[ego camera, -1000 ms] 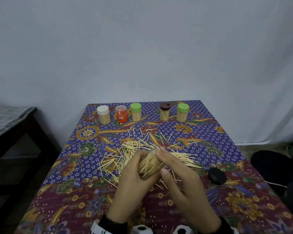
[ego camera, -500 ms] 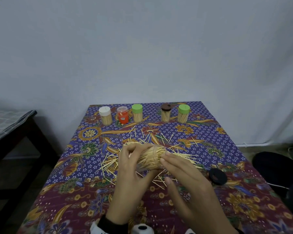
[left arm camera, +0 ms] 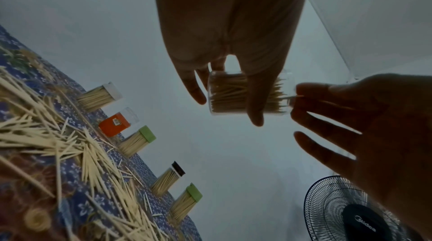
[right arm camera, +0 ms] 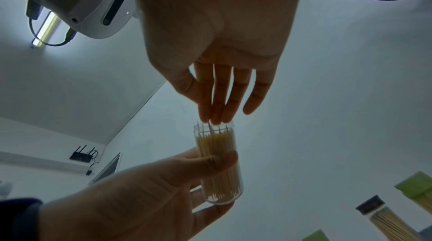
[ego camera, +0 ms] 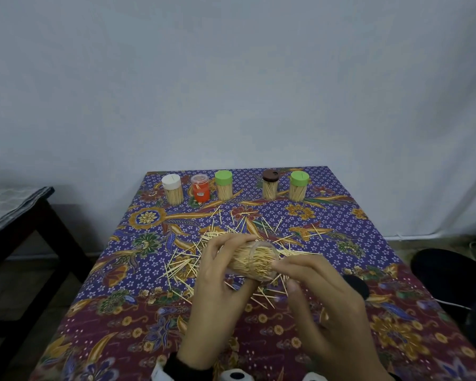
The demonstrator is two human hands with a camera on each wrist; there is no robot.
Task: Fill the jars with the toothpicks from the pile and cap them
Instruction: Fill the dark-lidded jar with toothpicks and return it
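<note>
Currently my left hand holds the clear jar tilted on its side above the surface, grip wrapped round the jar body, mouth toward 3 o'clock. Jar is packed with toothpicks, uncapped. My right hand is at the jar mouth, fingers straight and close together, tips touching the toothpick ends at the rim; grip loose, not curled round anything I can see. Loose toothpick pile is scattered under and around both hands. Black cap lies at 3 o'clock, partly hidden behind my right hand. Five capped jars stand in a row at 12 o'clock, well apart from the pile.
</note>
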